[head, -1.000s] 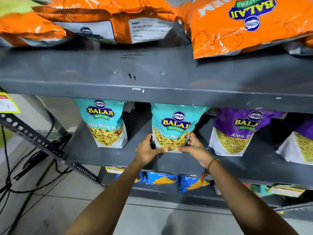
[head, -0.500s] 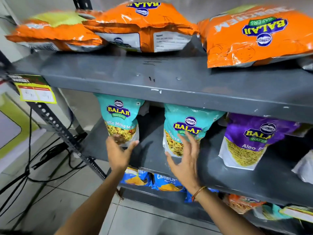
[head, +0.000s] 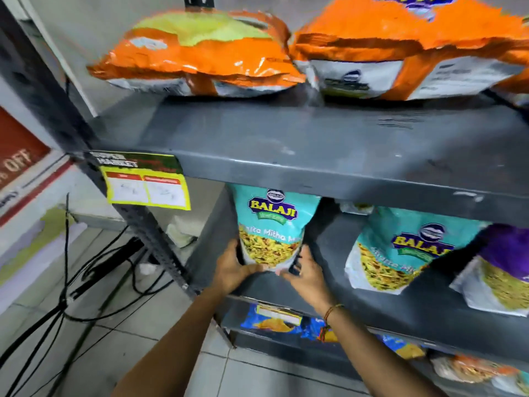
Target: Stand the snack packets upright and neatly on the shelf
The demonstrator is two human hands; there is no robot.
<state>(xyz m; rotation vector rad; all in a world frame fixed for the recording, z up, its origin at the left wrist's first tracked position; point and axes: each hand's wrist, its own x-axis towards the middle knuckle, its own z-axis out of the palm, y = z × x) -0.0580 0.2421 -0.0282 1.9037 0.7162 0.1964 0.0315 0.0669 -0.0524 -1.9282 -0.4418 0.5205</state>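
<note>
Leftmost teal packet [head: 272,227] is gripped at its base by left hand [head: 232,267] and right hand [head: 307,275], being squared on the shelf [head: 372,299]. Next, likely: release gently, then the leaning teal neighbour [head: 400,253].

bright even light, motion blur throughout, wide-angle bending at edges.

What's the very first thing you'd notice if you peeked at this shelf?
Probably the big orange snack packets lying flat on the top shelf, bright against the grey metal. Next, on the shelf below, the teal Balaji packet standing upright, with the left hand and right hand cupping its bottom corners. A yellow price tag hangs from the shelf edge at the left.
</note>
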